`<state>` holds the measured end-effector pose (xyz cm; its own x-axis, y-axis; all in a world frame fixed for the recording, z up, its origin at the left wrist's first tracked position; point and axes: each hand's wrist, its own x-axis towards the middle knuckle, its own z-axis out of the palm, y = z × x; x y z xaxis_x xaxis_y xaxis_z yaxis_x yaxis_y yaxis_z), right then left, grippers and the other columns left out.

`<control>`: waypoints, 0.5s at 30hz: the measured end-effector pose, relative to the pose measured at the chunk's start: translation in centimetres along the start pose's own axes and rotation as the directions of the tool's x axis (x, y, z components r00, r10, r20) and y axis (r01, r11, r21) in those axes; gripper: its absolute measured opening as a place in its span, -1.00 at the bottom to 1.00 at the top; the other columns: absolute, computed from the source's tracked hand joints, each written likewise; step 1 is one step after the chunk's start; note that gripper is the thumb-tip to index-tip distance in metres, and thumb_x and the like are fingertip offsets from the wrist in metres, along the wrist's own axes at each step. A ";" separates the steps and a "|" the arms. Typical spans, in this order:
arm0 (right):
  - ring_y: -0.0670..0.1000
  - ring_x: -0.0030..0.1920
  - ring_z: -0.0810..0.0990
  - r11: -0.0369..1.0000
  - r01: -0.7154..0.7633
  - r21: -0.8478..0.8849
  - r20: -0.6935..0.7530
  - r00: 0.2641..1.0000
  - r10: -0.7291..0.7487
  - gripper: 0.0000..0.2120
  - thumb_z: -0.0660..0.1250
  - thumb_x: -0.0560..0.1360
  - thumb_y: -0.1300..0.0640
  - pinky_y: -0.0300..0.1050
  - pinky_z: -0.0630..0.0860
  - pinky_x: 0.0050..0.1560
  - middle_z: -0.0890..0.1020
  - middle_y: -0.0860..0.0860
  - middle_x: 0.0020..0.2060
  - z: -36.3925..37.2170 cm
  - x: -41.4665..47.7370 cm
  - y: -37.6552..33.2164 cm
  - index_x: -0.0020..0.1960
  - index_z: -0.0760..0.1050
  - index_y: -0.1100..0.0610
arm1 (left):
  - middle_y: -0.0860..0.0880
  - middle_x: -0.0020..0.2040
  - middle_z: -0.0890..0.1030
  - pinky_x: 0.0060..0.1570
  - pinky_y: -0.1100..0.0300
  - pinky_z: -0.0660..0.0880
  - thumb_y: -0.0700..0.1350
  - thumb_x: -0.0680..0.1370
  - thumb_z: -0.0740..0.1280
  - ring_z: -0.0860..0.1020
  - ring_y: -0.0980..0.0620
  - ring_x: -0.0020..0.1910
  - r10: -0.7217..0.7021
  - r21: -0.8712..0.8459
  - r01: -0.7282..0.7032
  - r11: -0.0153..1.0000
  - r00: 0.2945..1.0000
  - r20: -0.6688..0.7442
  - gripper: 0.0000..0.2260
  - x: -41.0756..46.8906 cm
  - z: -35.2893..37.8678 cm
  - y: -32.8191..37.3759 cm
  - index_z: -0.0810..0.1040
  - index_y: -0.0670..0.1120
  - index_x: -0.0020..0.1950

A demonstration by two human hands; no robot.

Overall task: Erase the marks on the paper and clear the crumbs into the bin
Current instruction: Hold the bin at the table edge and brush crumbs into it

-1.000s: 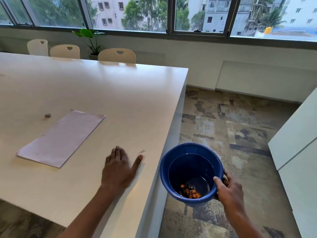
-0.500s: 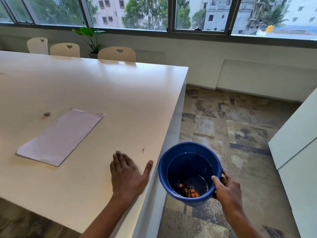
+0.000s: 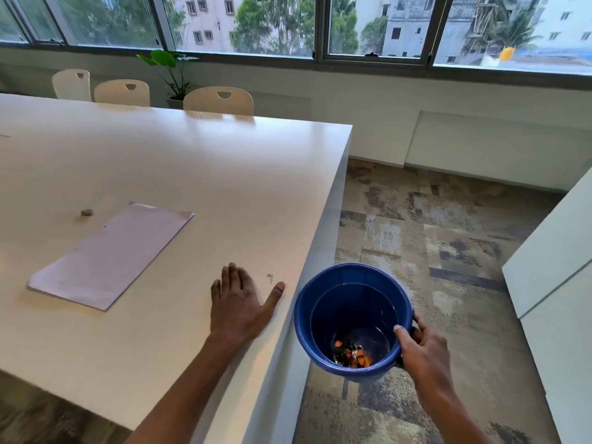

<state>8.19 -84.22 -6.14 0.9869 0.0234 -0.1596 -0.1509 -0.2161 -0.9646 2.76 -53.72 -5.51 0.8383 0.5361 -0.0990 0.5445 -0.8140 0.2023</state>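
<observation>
Crumbs (image 3: 270, 277) lie in a small dark cluster near the edge of the white table (image 3: 192, 161), at one o'clock from the left hand (image 3: 238, 302), which rests flat, fingers straight and thumb spread, holding nothing, apparently placed to sweep them off. Right hand (image 3: 423, 350) grips the blue bin (image 3: 349, 270) at its four o'clock rim, thumb hooked inside, keeping it just beside the table edge so the bits would drop in. Paper (image 3: 112, 254) lies at ten o'clock from the left hand, with a small grey eraser (image 3: 86, 212) near its far corner
</observation>
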 end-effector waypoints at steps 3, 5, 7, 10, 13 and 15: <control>0.14 -0.09 0.70 1.000 0.006 -0.003 0.018 1.000 -0.006 -0.61 0.30 0.58 0.29 0.22 0.67 -0.10 0.70 0.06 -0.06 0.0 0.3 -0.1 0.13 0.49 -0.22 | -0.18 0.70 -0.10 0.64 -0.08 -0.11 0.62 0.41 -0.33 -0.13 -0.08 0.68 0.129 0.032 -0.130 0.991 0.991 0.017 0.12 0.4 0.2 0.2 -0.12 -0.20 0.69; 0.14 -0.09 0.70 1.000 0.009 -0.004 0.018 1.000 -0.009 -0.62 0.30 0.58 0.29 0.22 0.67 -0.10 0.70 0.07 -0.07 0.1 0.4 0.0 0.15 0.47 -0.20 | -0.13 0.70 -0.10 0.64 -0.04 -0.11 0.65 0.39 -0.32 -0.13 -0.03 0.68 0.262 0.031 -0.263 0.964 0.964 0.045 0.13 0.5 0.2 0.4 -0.12 -0.17 0.69; 0.15 -0.10 0.70 1.000 0.009 -0.002 0.016 1.000 -0.009 -0.61 0.30 0.58 0.29 0.22 0.67 -0.10 0.70 0.08 -0.07 0.1 0.5 0.1 0.11 0.47 -0.23 | -0.06 0.71 -0.08 0.64 0.00 -0.11 0.67 0.38 -0.31 -0.12 0.02 0.68 0.324 0.017 -0.324 0.946 0.945 0.039 0.14 0.7 -0.1 -0.1 -0.08 -0.12 0.70; 0.14 -0.12 0.71 1.000 0.016 -0.013 0.007 1.000 -0.016 -0.58 0.32 0.57 0.28 0.22 0.67 -0.12 0.71 0.05 -0.09 0.0 0.7 0.4 0.03 0.50 -0.30 | -0.06 0.71 -0.07 0.63 0.00 -0.11 0.64 0.40 -0.30 -0.11 0.01 0.68 0.279 0.027 -0.279 0.960 0.960 -0.005 0.11 1.0 -0.6 -1.2 -0.07 -0.12 0.70; 0.10 -0.14 0.72 1.000 0.020 -0.024 -0.012 1.000 -0.020 -0.50 0.34 0.56 0.25 0.19 0.68 -0.15 0.72 0.00 -0.10 0.0 0.7 0.8 -0.02 0.50 -0.44 | -0.09 0.70 -0.06 0.63 0.00 -0.11 0.66 0.38 -0.32 -0.09 -0.01 0.68 0.272 0.043 -0.272 0.961 0.962 0.004 0.15 0.6 -0.4 -0.7 -0.08 -0.14 0.70; 0.09 -0.15 0.73 1.000 0.021 -0.015 -0.013 1.000 -0.021 -0.46 0.33 0.57 0.24 0.18 0.68 -0.15 0.72 0.00 -0.11 0.0 0.7 0.9 -0.05 0.49 -0.50 | -0.11 0.70 -0.06 0.64 0.01 -0.07 0.68 0.38 -0.28 -0.07 -0.01 0.68 0.328 0.038 -0.328 0.944 0.945 0.014 0.16 0.0 -0.2 0.6 -0.08 -0.15 0.70</control>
<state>8.71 -84.42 -7.16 0.9905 0.0157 -0.1365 -0.1293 -0.2301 -0.9645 3.09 -54.22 -5.21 0.9707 0.2367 -0.0405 0.2401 -0.9527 0.1865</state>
